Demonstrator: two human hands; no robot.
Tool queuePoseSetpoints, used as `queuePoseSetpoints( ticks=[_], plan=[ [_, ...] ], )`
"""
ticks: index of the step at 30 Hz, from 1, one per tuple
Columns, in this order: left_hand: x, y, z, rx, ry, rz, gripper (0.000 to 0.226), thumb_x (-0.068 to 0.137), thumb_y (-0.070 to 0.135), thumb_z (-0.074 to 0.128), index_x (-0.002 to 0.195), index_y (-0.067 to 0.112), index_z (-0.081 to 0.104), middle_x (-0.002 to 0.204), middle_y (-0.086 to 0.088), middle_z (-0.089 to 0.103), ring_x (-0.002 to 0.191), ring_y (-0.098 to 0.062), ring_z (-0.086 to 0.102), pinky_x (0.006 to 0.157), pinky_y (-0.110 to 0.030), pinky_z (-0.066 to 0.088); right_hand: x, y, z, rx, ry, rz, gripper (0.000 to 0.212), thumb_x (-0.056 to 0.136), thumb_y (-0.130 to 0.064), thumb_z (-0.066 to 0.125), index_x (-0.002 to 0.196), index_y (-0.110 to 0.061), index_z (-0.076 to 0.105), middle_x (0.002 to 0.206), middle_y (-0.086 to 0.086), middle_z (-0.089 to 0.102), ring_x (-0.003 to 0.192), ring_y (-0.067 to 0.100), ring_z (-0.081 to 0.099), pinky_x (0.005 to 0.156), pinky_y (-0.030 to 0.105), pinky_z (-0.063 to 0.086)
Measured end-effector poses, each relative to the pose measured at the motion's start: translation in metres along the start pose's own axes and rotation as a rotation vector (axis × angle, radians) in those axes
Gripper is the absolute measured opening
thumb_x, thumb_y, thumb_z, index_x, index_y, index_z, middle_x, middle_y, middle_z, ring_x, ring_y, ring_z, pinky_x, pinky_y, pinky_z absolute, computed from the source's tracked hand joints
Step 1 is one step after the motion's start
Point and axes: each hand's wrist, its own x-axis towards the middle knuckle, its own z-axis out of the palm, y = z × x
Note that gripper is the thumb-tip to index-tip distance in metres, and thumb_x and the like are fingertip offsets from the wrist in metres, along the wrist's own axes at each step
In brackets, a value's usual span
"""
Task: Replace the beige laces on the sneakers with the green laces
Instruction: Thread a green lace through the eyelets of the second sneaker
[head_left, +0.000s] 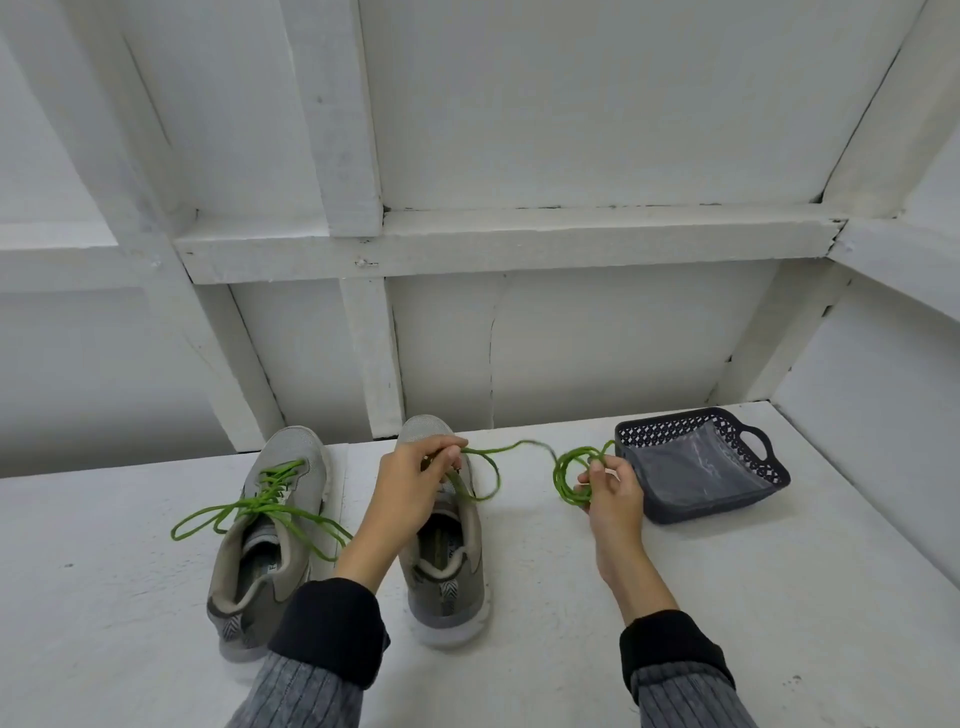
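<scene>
On the white tabletop (519, 597) two grey sneakers stand side by side, toes to the wall. The left sneaker (270, 525) is already laced and tied in green; the right sneaker (441, 540) shows no lace through its eyelets that I can make out (the left hand hides most of them). That left hand (410, 488) hovers over the shoe's forefoot, fingertips pinching one end of the loose green lace (498, 457). From there the lace runs across to the right hand (610, 493), whose fingers curl around the rest of it — a small tangle of coils, held just beside the dark basket (701, 467). No beige laces can be seen.

The risk, I'd judge, lies in those coils: if the left hand pulls the lace through an eyelet while the bundle is gripped tight, the loops may cinch into a knot. The slack loop draped across the shoe could also snag — or the pinched tip could slip.
</scene>
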Motion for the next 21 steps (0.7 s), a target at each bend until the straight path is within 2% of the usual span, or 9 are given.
queuePoseSetpoints(
  ticks=[2,5,8,11,13,16,18,21],
  plan=[
    [0.001,-0.001,-0.003,-0.004,-0.038,-0.020,0.020,0.100,0.022,0.052,0.109,0.028,0.070,0.088,0.011,0.071,0.074,0.003,0.060,0.068,-0.007,0.044,0.005,0.012,-0.003,-0.321,-0.025,-0.088,0.013,0.098,-0.011,0.049,0.095,-0.020,0.058,0.097,0.009,0.067,0.092,0.023,0.061,0.074,0.029,0.046],
    [0.001,-0.002,-0.008,-0.025,-0.109,-0.033,0.027,0.103,0.015,0.044,0.116,0.020,0.067,0.095,0.005,0.072,0.082,0.006,0.062,0.074,-0.005,0.043,0.006,0.025,0.000,-0.690,-0.075,-0.185,0.029,0.093,-0.003,0.053,0.121,-0.008,0.060,0.119,0.011,0.061,0.116,0.029,0.051,0.092,0.031,0.041],
    [-0.001,-0.002,-0.012,-0.047,-0.200,-0.022,0.025,0.101,0.008,0.047,0.114,0.019,0.066,0.099,0.003,0.074,0.095,0.007,0.065,0.084,-0.009,0.044,-0.009,0.015,0.018,-0.618,-0.176,-0.325,0.044,0.093,-0.002,0.054,0.135,-0.015,0.049,0.128,-0.001,0.052,0.120,0.018,0.046,0.096,0.023,0.039],
    [-0.003,-0.002,-0.013,-0.111,-0.202,-0.026,0.020,0.097,0.007,0.056,0.108,0.017,0.068,0.098,0.004,0.075,0.100,-0.001,0.067,0.091,-0.016,0.049,-0.025,0.000,0.038,-0.450,-0.471,-0.293,0.052,0.094,-0.009,0.055,0.137,-0.034,0.039,0.122,-0.020,0.053,0.096,-0.001,0.054,0.077,0.009,0.045],
    [-0.004,-0.002,-0.015,-0.119,-0.161,-0.013,0.018,0.096,0.007,0.058,0.107,0.015,0.070,0.098,0.005,0.076,0.098,-0.001,0.068,0.088,-0.014,0.049,-0.027,-0.001,0.046,-0.454,-0.558,-0.264,0.047,0.094,-0.016,0.058,0.133,-0.038,0.041,0.114,-0.018,0.057,0.082,0.000,0.055,0.070,0.009,0.045],
    [-0.005,-0.003,-0.019,-0.095,-0.122,-0.008,0.018,0.095,0.007,0.059,0.105,0.016,0.071,0.097,0.007,0.075,0.095,0.001,0.067,0.082,-0.008,0.047,-0.022,0.004,0.048,-0.522,-0.497,-0.340,0.021,0.093,-0.018,0.060,0.110,-0.030,0.062,0.092,-0.010,0.064,0.074,0.003,0.056,0.067,0.015,0.044],
    [-0.005,-0.005,-0.022,-0.040,-0.074,-0.011,0.016,0.094,0.009,0.061,0.101,0.017,0.073,0.094,0.009,0.075,0.091,0.002,0.067,0.080,-0.008,0.047,-0.020,0.006,0.046,-0.473,-0.431,-0.368,0.016,0.093,-0.012,0.058,0.095,-0.025,0.068,0.080,-0.008,0.067,0.069,-0.001,0.057,0.065,0.017,0.044],
    [-0.001,-0.010,-0.026,0.089,0.017,-0.018,0.017,0.094,0.011,0.063,0.088,0.024,0.072,0.082,0.011,0.073,0.079,-0.004,0.066,0.074,-0.013,0.050,-0.015,0.004,0.043,-0.383,-0.335,-0.331,0.020,0.093,-0.007,0.058,0.101,-0.018,0.072,0.081,-0.004,0.071,0.066,0.001,0.059,0.065,0.017,0.051]
  ],
)
